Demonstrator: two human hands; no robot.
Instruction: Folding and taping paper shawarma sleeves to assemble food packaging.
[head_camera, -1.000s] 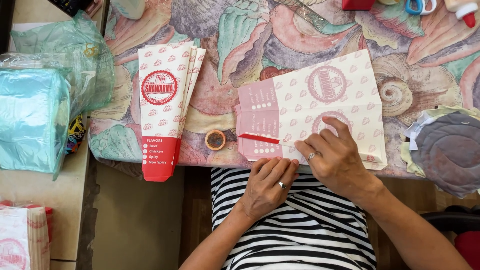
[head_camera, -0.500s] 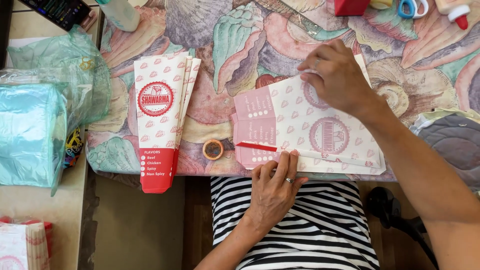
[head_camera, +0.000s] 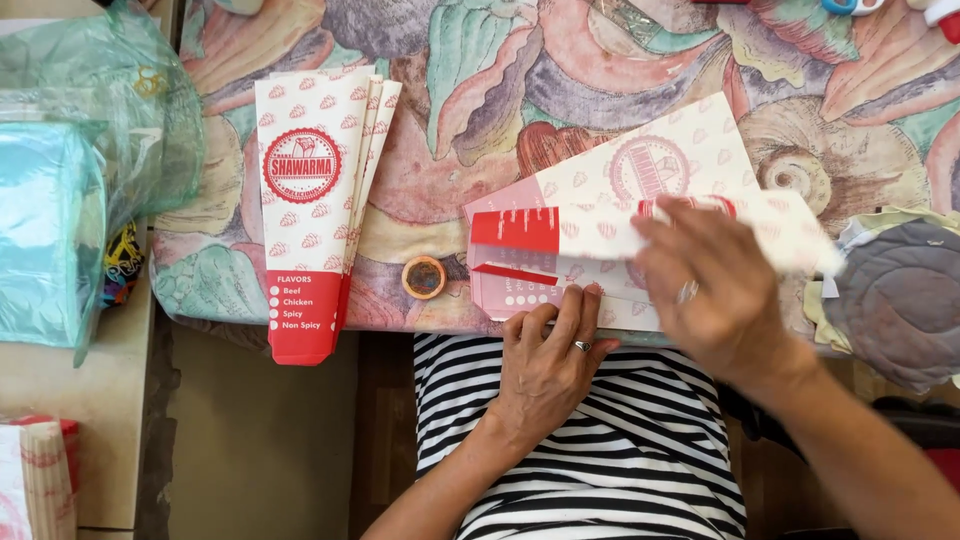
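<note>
A white paper sheet (head_camera: 690, 150) with a red print lies on the shell-patterned tablecloth (head_camera: 480, 90) in front of me. Its far part is folded over towards me as a long flap (head_camera: 560, 232) with a red end. My right hand (head_camera: 715, 295), blurred by motion, is on that flap and holds it over the sheet. My left hand (head_camera: 555, 350) lies flat at the near edge, its fingertips pressing the sheet down. A ring is on each hand.
A stack of finished red-and-white paper sleeves (head_camera: 315, 200) lies to the left, with a small roll of tape (head_camera: 424, 277) between it and the sheet. Teal plastic bags (head_camera: 50, 230) sit at far left. A grey quilted pad (head_camera: 900, 300) is at right.
My right hand went from the sheet's near edge to its far edge, then pulled the far part over towards me as a flap. My left hand stayed at the near edge.
</note>
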